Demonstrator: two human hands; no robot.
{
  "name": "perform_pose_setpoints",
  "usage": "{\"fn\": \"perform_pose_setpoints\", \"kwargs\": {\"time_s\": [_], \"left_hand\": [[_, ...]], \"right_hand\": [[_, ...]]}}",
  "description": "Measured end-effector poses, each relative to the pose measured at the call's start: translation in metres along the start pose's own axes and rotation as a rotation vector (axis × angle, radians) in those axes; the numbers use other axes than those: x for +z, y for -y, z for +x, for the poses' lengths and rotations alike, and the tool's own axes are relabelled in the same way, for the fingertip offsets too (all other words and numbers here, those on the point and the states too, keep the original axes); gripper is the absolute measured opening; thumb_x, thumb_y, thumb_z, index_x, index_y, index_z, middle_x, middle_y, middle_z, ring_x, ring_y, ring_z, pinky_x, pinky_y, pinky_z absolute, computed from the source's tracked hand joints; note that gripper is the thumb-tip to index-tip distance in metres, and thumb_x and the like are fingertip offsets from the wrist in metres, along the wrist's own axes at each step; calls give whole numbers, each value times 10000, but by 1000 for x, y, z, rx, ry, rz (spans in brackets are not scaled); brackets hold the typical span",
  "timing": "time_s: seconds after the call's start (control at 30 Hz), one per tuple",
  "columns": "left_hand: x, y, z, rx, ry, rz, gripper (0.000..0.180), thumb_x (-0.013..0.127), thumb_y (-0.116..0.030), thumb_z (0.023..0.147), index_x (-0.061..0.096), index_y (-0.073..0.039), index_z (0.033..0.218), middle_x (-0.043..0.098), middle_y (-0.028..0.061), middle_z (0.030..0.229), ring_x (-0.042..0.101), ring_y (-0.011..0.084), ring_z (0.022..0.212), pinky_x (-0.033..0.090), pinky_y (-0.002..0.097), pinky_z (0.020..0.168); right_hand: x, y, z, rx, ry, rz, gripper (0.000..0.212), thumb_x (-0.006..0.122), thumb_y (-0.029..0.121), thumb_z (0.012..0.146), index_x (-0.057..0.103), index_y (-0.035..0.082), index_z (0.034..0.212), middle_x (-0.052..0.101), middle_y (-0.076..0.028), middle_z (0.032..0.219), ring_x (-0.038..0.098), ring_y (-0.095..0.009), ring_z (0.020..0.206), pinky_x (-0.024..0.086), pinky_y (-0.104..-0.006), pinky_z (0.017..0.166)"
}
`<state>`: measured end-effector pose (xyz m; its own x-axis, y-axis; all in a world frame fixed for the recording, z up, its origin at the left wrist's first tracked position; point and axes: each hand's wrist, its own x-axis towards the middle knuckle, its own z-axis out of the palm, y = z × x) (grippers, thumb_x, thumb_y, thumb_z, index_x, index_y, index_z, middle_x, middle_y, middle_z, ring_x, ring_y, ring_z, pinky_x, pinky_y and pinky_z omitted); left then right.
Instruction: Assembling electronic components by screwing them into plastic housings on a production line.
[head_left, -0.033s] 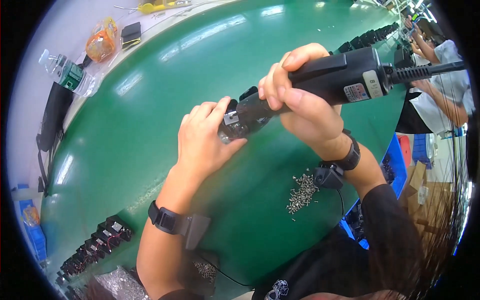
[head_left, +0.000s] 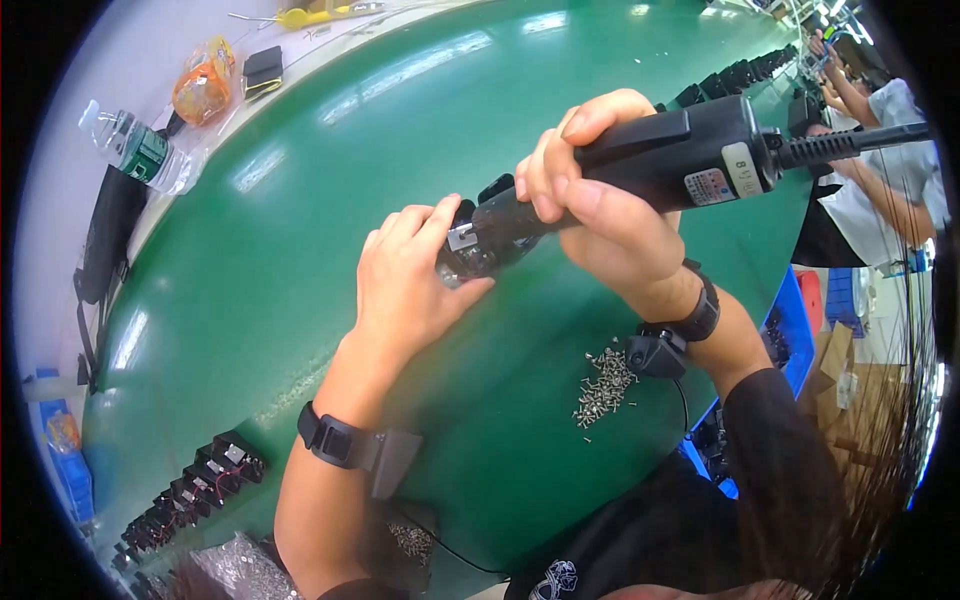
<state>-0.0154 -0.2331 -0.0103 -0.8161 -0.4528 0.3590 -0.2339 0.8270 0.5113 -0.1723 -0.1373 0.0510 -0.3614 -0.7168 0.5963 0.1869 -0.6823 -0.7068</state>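
My right hand (head_left: 610, 200) is wrapped round a black electric screwdriver (head_left: 715, 150), tilted with its cable end up at the right. The tool's front end reaches down left to a small black part with a silvery metal piece (head_left: 462, 237). My left hand (head_left: 405, 275) is closed on that part from the left, fingers on its far side and thumb on its near side. Its underside and the driver's tip are hidden. Below my right hand lies a pile of small silvery screws (head_left: 604, 388) on the green tabletop (head_left: 290, 290).
Black parts (head_left: 195, 485) stand in a row at the lower left, near a clear plastic bag (head_left: 245, 568). A blue bin (head_left: 795, 350) sits by my right arm. Along the far left edge are a water bottle (head_left: 140, 150) and an orange wrapped item (head_left: 203, 85). Another person (head_left: 890, 170) works at the right.
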Motion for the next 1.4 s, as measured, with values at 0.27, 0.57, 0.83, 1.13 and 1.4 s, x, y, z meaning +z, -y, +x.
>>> {"fn": "perform_pose_setpoints", "kwargs": {"time_s": [0.27, 0.57, 0.83, 1.13, 1.4], "left_hand": [[0, -2, 0, -32, 12, -3, 730, 852, -231, 577, 582, -49, 1230, 611, 109, 1001, 590, 289, 960, 470, 398, 838], [3, 4, -1, -2, -13, 1, 671, 828, -211, 574, 612, -24, 1181, 630, 128, 936, 614, 306, 904, 499, 402, 814], [4, 3, -1, 105, -40, 14, 571, 830, -250, 593, 633, -14, 1074, 640, 153, 943, 618, 344, 875, 502, 428, 767], [-5, -10, -13, 42, -3, 19, 524, 857, -222, 593, 619, -33, 1019, 622, 168, 973, 600, 381, 901, 496, 428, 783], [2, -90, -26, -32, -230, 45, 863, 836, -195, 624, 438, -15, 1369, 526, 259, 1279, 547, 434, 1117, 439, 456, 957]], "right_hand": [[1, -2, -2, -25, 11, -30, 301, 570, -60, 792, 476, -16, 1074, 567, -75, 736, 552, -142, 654, 492, -302, 628], [0, -7, -4, 1, 224, -275, 250, 616, -62, 826, 449, 52, 973, 542, -65, 730, 535, -138, 629, 481, -308, 653], [-5, -26, -5, 73, 256, -237, 224, 624, -79, 779, 500, 51, 911, 574, -47, 798, 581, -132, 740, 489, -274, 667], [21, 13, -12, 85, -87, -178, 247, 688, -48, 706, 588, 7, 925, 575, 8, 758, 545, -62, 701, 463, -248, 634], [-45, 127, -67, 133, -165, -413, 244, 716, 12, 721, 601, 15, 936, 605, -11, 843, 558, -72, 766, 465, -256, 691]]}}
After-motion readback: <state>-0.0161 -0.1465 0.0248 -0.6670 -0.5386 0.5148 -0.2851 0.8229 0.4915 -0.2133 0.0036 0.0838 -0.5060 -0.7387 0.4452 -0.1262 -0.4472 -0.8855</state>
